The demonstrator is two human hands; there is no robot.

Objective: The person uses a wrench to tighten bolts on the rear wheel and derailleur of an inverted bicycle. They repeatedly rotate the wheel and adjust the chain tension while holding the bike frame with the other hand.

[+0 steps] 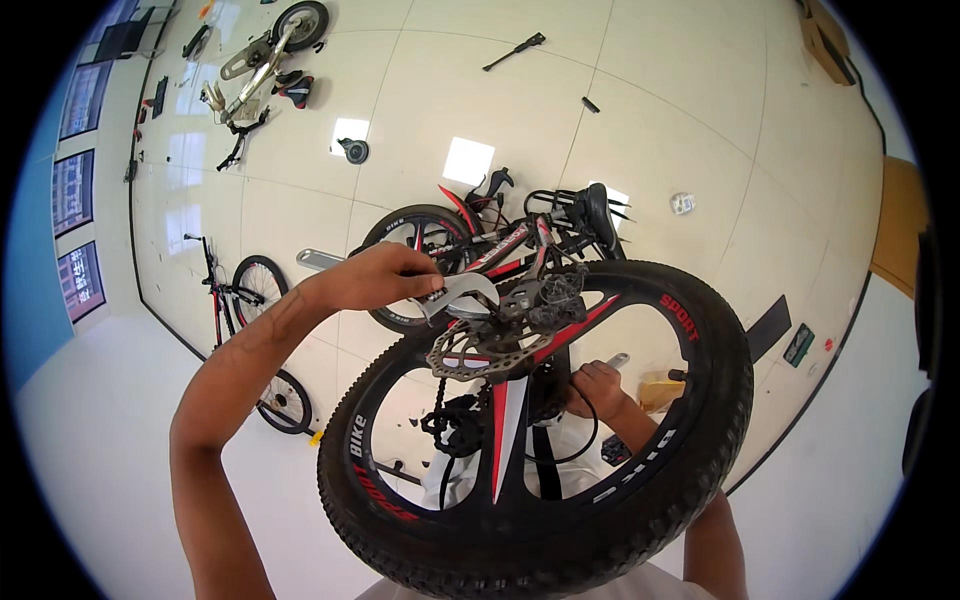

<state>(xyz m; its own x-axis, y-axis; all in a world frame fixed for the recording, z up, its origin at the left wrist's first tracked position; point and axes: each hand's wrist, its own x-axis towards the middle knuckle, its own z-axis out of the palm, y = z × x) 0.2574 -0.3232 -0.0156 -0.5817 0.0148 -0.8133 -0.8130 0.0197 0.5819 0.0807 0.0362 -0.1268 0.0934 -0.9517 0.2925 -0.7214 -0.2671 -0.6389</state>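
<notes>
A large bicycle wheel (735, 420) with a knobbly black tyre and broad black, red and white spokes tilts in front of me. My left hand (385, 276) pinches a big silver wrench (318, 259) whose jaw reaches the hub, above the perforated brake disc (470, 365). Beyond the hub the bicycle frame (497, 250) runs away from me, with another wheel behind it. Seen through a gap between the spokes, my right hand (597, 388) is closed on what looks like a second wrench, its silver end (620, 360) poking out past the fingers. That wrench's other end is hidden.
A black saddle (602, 225) juts out behind the hub. On the tiled floor lie a kickstand (515, 51), a small black part (591, 104) and a round black piece (354, 150). Another bicycle (262, 285) is at left, a small scooter-like frame (255, 85) at upper left.
</notes>
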